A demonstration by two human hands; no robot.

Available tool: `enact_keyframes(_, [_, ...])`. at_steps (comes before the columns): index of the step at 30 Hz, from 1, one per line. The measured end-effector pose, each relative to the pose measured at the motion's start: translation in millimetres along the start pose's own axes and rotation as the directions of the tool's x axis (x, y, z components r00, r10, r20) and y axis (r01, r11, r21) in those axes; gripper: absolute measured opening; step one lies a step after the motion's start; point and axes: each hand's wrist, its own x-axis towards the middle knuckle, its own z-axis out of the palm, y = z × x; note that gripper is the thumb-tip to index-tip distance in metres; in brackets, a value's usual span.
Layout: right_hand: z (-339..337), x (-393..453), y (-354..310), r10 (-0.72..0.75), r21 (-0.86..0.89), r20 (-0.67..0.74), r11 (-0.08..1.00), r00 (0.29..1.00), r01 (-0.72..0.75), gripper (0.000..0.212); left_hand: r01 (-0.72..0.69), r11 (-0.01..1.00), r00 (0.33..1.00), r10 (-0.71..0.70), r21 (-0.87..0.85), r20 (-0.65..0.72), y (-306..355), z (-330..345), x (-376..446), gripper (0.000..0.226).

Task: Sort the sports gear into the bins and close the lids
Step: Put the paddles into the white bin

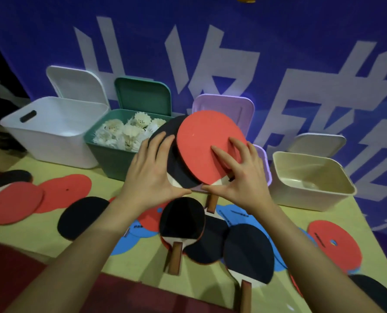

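- Blue banner (323, 64) with pale lettering is hanging behind the table (41, 236), which is carrying four open bins in a row.
- White bin (48, 136) is standing far left, the green bin (111, 159) beside it is holding shuttlecocks (124, 132), and the beige bin (309, 184) is sitting at the right; each lid is leaning upright behind its bin.
- Purple bin (263, 163) is sitting between green and beige, mostly hidden by the paddles being lowered over it.
- Red-faced paddle (203, 145) is lying on top of a black-faced paddle (165, 132), both held just above the purple bin's mouth.
- Left hand (151, 172) is spreading wide, fingers pressing the black face, thumb under the edge.
- Right hand (240, 172) is pinching the red paddle, fingers on top, thumb beneath.
- Loose paddles (181, 224) are lying near the front of the table, still unsorted.
- To do this step well, I would judge that both paddles want tilting blade-first into the bin, kept stacked, and released only once they are below the rim.
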Motion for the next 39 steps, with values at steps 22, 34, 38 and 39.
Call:
enact_keyframes(22, [239, 176, -145, 0.022, -0.104, 0.059, 0.994, 0.998, -0.016, 0.085, -0.058, 0.997, 0.996, 0.054, 0.055, 0.072, -320, -8, 82, 0.098])
enact_keyframes(34, [301, 241, -219, 0.125, -0.133, 0.116, 0.985, 0.985, -0.109, 0.087, -0.185, 0.978, 0.977, 0.194, -0.099, 0.094, -447, -31, 125, 0.098])
enact_keyframes(38, [316, 254, -230, 0.101, -0.124, 0.154, 0.989, 0.983, -0.083, 0.088, -0.098, 0.990, 0.987, 0.109, -0.100, 0.114, -459, -30, 124, 0.115])
enact_keyframes(39, [320, 257, -233, 0.089, -0.129, 0.172, 0.989, 0.981, -0.068, 0.088, -0.063, 0.992, 0.989, 0.077, -0.109, 0.128, -466, -32, 125, 0.119])
